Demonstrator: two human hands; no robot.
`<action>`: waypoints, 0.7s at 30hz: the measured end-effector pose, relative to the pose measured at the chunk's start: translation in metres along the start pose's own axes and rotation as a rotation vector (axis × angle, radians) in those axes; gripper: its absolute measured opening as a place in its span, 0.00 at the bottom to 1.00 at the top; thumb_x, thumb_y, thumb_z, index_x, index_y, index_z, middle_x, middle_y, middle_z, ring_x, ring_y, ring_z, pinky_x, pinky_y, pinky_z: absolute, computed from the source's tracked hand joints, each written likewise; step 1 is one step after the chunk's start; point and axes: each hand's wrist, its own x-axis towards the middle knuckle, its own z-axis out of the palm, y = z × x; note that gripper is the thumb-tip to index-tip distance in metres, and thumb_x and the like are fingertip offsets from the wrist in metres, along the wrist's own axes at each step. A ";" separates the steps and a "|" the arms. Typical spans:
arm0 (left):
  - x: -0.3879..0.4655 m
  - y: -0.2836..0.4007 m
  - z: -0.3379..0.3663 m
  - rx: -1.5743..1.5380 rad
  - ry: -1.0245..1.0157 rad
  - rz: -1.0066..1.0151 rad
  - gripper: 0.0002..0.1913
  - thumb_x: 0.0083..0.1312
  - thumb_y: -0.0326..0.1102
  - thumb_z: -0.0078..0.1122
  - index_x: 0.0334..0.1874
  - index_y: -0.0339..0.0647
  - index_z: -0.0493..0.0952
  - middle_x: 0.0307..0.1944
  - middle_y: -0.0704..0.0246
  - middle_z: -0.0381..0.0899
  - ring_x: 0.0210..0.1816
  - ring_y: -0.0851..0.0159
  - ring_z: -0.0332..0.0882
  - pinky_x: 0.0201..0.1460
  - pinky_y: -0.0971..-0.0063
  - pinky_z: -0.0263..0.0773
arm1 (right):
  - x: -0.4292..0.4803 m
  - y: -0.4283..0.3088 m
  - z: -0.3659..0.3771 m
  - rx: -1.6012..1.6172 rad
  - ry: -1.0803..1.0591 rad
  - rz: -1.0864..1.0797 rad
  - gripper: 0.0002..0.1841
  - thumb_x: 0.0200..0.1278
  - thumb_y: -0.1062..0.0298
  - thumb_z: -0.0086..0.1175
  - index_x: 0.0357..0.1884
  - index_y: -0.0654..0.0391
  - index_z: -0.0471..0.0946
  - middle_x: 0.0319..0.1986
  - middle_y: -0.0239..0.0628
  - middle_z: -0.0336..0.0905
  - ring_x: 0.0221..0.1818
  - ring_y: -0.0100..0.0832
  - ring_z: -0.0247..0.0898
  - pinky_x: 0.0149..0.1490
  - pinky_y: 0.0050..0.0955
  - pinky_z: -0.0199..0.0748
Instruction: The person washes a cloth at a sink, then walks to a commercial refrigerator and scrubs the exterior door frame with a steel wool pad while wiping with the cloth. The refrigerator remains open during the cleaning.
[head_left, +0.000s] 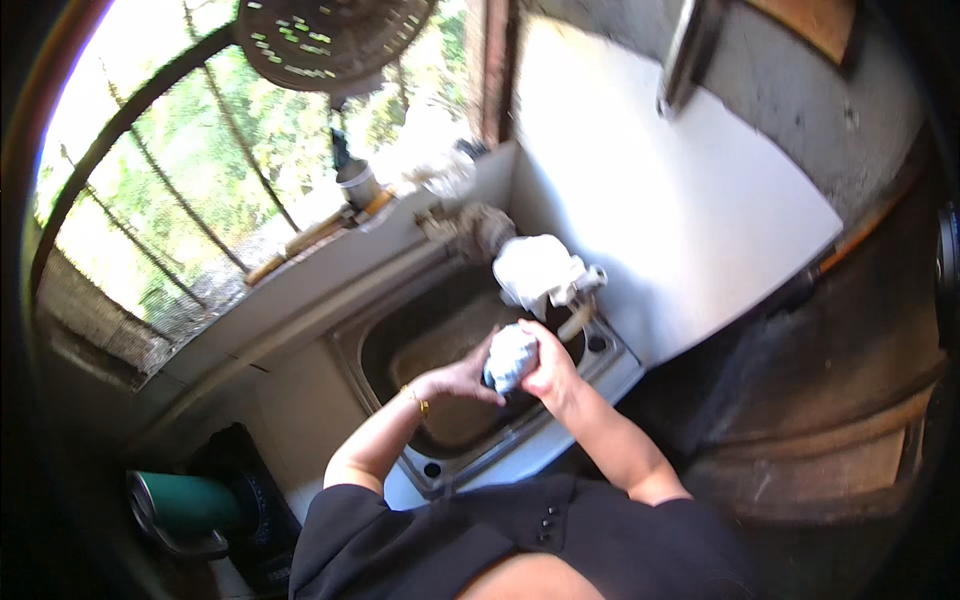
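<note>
Both my hands are over a metal sink basin (450, 420), around a crumpled bundle (511, 358) that looks white and bluish; whether it is cloth or plastic I cannot tell. My left hand (466, 375), with a gold-coloured bracelet at the wrist, is curved along the bundle's left side. On the right side my right hand (550, 364) grips it, thumb and fingers around its edge. Just beyond the hands, a white plastic bag or cloth (536, 270) hangs by the tap area at the sink's far right corner.
Behind the sink, a ledge (330, 247) below a barred window holds a metal cup (358, 182) and clear plastic (450, 174). A perforated round pan or strainer (330, 37) hangs above. A green container (187, 502) with a handle lies at lower left. A white panel (660, 202) rises at right.
</note>
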 end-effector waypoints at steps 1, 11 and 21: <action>-0.004 0.013 -0.001 -0.041 0.055 -0.001 0.72 0.37 0.43 0.79 0.72 0.38 0.26 0.73 0.54 0.33 0.74 0.58 0.32 0.74 0.69 0.32 | -0.002 0.000 0.004 -0.029 0.008 -0.011 0.07 0.59 0.62 0.54 0.36 0.54 0.76 0.33 0.35 0.80 0.38 0.36 0.76 0.47 0.40 0.75; 0.024 0.019 0.009 0.357 0.381 0.262 0.54 0.45 0.45 0.72 0.71 0.34 0.49 0.68 0.52 0.55 0.70 0.51 0.53 0.72 0.64 0.46 | -0.007 -0.005 -0.014 -0.402 -0.051 -0.070 0.09 0.63 0.73 0.48 0.44 0.56 0.75 0.38 0.35 0.79 0.41 0.33 0.76 0.48 0.35 0.75; 0.067 0.016 0.044 -0.268 0.106 0.373 0.14 0.63 0.34 0.57 0.50 0.41 0.73 0.47 0.72 0.75 0.51 0.71 0.70 0.56 0.73 0.66 | -0.014 0.006 -0.050 -0.466 -0.225 -0.453 0.06 0.59 0.79 0.52 0.35 0.55 0.75 0.30 0.29 0.76 0.33 0.28 0.74 0.38 0.28 0.73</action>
